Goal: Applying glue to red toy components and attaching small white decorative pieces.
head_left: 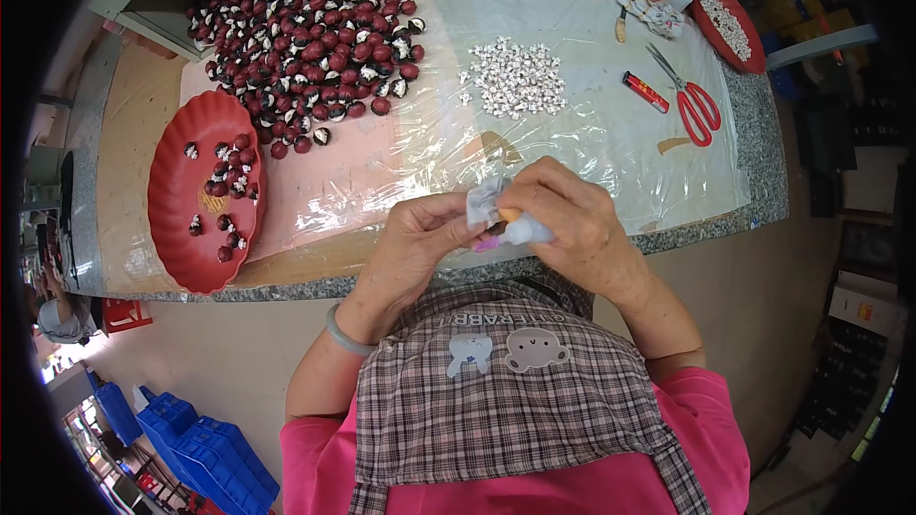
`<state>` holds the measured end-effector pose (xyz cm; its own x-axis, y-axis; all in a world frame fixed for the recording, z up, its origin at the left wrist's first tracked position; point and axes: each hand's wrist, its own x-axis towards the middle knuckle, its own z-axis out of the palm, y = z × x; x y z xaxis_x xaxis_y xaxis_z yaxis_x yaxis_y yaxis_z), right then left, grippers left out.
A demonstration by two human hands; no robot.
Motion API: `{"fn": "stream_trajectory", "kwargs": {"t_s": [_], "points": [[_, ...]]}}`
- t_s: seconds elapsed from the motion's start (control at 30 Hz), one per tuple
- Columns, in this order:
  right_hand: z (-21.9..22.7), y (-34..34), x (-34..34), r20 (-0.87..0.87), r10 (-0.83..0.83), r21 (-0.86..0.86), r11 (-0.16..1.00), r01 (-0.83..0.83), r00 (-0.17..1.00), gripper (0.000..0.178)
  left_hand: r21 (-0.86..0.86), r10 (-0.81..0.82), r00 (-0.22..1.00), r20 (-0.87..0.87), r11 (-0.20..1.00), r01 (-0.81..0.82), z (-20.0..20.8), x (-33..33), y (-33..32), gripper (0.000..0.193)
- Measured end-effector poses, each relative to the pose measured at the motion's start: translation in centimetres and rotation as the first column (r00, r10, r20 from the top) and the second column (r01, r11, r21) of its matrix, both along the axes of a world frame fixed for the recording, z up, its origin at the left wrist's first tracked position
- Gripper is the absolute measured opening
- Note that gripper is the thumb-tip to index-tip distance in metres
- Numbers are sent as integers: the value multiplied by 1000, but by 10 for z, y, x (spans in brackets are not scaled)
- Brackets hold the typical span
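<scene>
Lying crosswise, nozzle leftward, the glue bottle [528, 226] sits in the right hand's [572, 219] closed grip.

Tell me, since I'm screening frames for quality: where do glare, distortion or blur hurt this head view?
Head view: glare streaks the clear plastic sheet near the hands; fisheye bends the stone counter edge and blackens the corners; the left hand and right hand are sharp, but the small white piece and tube between them are partly hidden; the blue crates are soft.
</scene>
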<state>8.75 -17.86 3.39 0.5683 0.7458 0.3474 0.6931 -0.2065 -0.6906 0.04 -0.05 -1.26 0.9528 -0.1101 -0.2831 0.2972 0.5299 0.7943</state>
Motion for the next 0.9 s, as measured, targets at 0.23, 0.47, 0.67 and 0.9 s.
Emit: {"fn": "stream_trajectory", "kwargs": {"t_s": [0.23,0.47,0.67,0.9], "points": [[11,-31,21,-38,-235,41,971,236,971,24,-22,-9,999,-40,1000,8,4,3,2,30],[24,-39,21,-119,-228,106,965,241,966,19,-23,-25,999,-45,999,24,3,7,-5,29],[29,-64,19,-633,49,512,775,370,773,18,-76,28,998,-63,997,-33,-3,7,5,26],[12,-96,55,-53,-638,64,766,640,768,29,-137,-10,998,-61,991,1,5,6,6,25]]}}
